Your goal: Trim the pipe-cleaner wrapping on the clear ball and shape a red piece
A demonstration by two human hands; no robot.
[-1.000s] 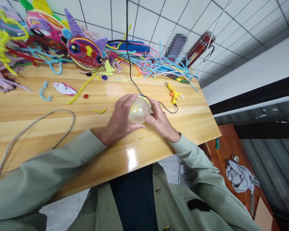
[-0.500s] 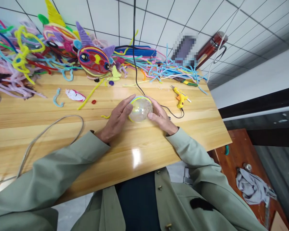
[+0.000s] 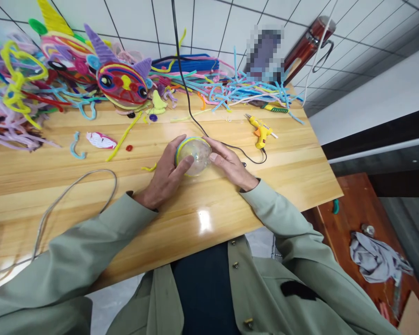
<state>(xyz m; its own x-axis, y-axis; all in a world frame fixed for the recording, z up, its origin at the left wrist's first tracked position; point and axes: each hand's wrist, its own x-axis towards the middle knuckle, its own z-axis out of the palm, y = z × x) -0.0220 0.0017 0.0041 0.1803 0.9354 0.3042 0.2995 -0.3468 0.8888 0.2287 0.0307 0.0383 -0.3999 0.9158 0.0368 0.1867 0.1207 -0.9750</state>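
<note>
Between my palms is a clear plastic ball (image 3: 195,164) with yellow and blue pipe cleaner around its left and far rim. My left hand (image 3: 168,174) wraps its left side, thumb lying across the front. Curved against the right side is my right hand (image 3: 228,163), its thumb near the edge. The fingertips on the far side are partly hidden. A short yellow pipe cleaner piece (image 3: 148,167) lies just left of my left hand. Beyond my right hand rests a yellow glue gun (image 3: 261,131) with a black cord.
Two decorated pipe cleaner animal heads, one red with a purple horn (image 3: 122,83), stand at the back left among tangled pipe cleaners (image 3: 24,100). Loose blue ones (image 3: 247,93) lie at the back right, near a red thermos (image 3: 307,46). A grey cable (image 3: 70,186) loops at left.
The view has shifted slightly. My left thumb has moved further across the front of the ball, and the ball has turned a little. Both hands still hold it.
</note>
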